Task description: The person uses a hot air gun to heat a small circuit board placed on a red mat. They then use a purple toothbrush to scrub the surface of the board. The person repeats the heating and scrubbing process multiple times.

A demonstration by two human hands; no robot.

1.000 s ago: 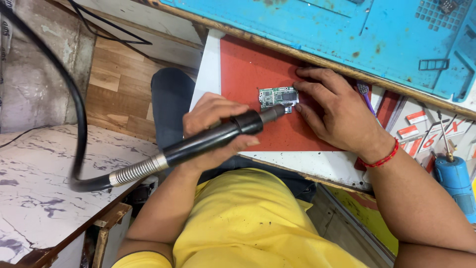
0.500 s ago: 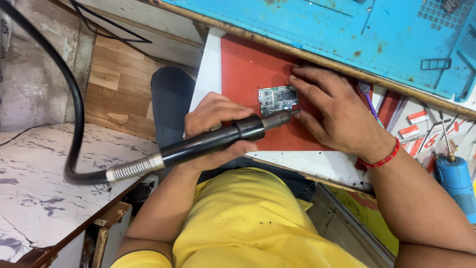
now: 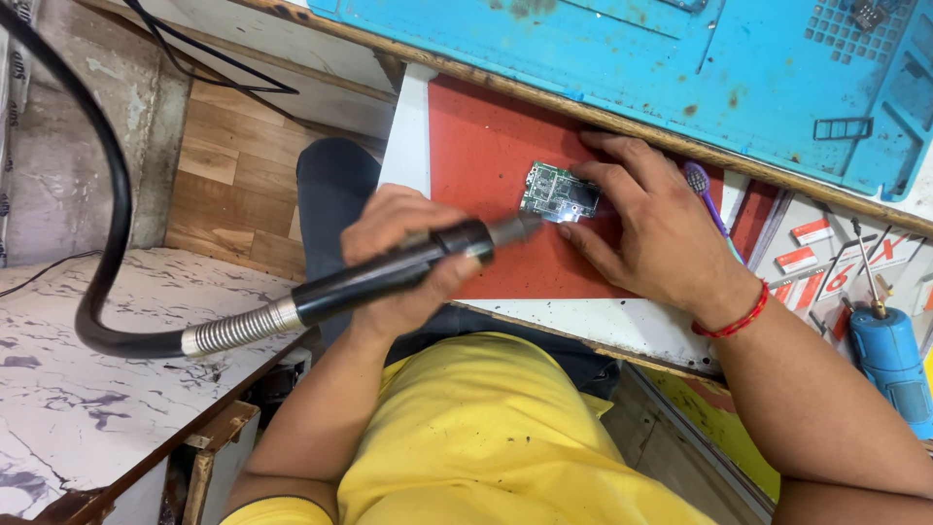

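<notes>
Left hand [image 3: 408, 248] is closing around a black hot-air handpiece [image 3: 389, 272], its nozzle pointing at a small green circuit board [image 3: 559, 192]. That board is lying on a red mat [image 3: 476, 156]. Right hand [image 3: 646, 219] is resting open, fingers pinning the board's right edge. Farther right, a blue tool [image 3: 889, 365] is lying.

Left hand [image 3: 408, 248] clenched, right hand [image 3: 656, 228] flat.
</notes>
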